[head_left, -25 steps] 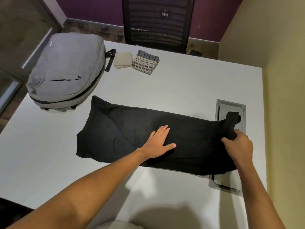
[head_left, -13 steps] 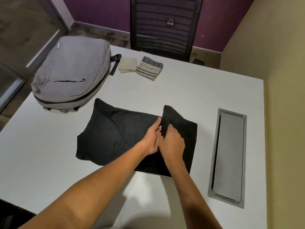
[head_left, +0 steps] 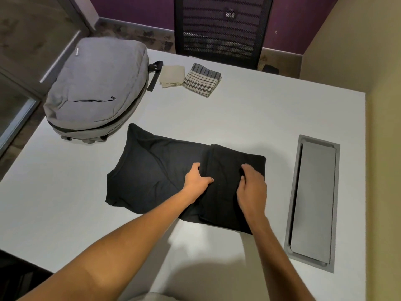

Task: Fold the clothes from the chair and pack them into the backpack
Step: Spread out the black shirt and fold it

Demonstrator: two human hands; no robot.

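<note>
A black garment [head_left: 152, 170] lies in the middle of the white table [head_left: 260, 109], its right part folded over onto the middle. My left hand [head_left: 196, 178] sits at the edge of that folded flap, fingers curled and pinching the cloth. To its right, my right hand [head_left: 251, 187] rests on top of the flap with bent fingers and grips nothing. The grey backpack [head_left: 97, 83] lies zipped at the far left corner of the table. Beside it lie a folded beige cloth [head_left: 172, 74] and a folded striped cloth [head_left: 201, 80].
A black mesh chair [head_left: 221, 29] stands behind the table's far edge. A grey cable-tray lid [head_left: 312, 203] is set into the table on the right. A yellow partition wall [head_left: 382, 148] borders the right side. On the left the table edge drops to the floor.
My right hand carried the garment's right end leftward over the middle, laid it down as a flap, then moved back right onto it. My left hand shifted to the flap's edge.
</note>
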